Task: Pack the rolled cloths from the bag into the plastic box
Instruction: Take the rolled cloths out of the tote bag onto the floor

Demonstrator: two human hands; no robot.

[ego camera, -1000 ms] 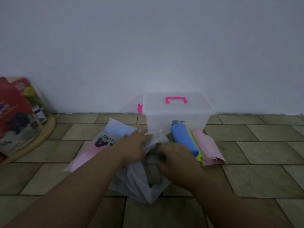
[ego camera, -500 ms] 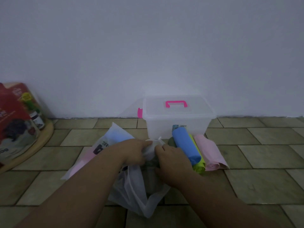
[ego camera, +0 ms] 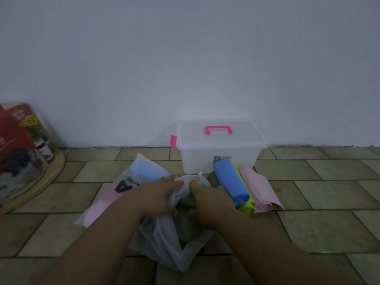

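A clear plastic box [ego camera: 220,159] with a pink handle stands lid-shut against the wall. In front of it lie a blue rolled cloth [ego camera: 230,182], a lime green roll [ego camera: 245,207] and a pink roll [ego camera: 259,190]. A white translucent bag [ego camera: 168,241] lies on the tiled floor beneath my hands. My left hand [ego camera: 160,194] pinches the bag's upper edge. My right hand [ego camera: 209,202] grips a dark olive rolled cloth [ego camera: 188,200] at the bag's mouth. A second white bag with black letters [ego camera: 131,182] lies to the left, with pink and blue showing through it.
At the far left a red printed packet [ego camera: 14,155] and a small jar sit on a round wooden board [ego camera: 45,179]. The plain wall runs close behind the box. Open tiled floor [ego camera: 329,202] stretches to the right.
My hands have moved closer together at the bag's mouth, and the dark olive roll now shows under my right hand. The view has tilted up slightly.
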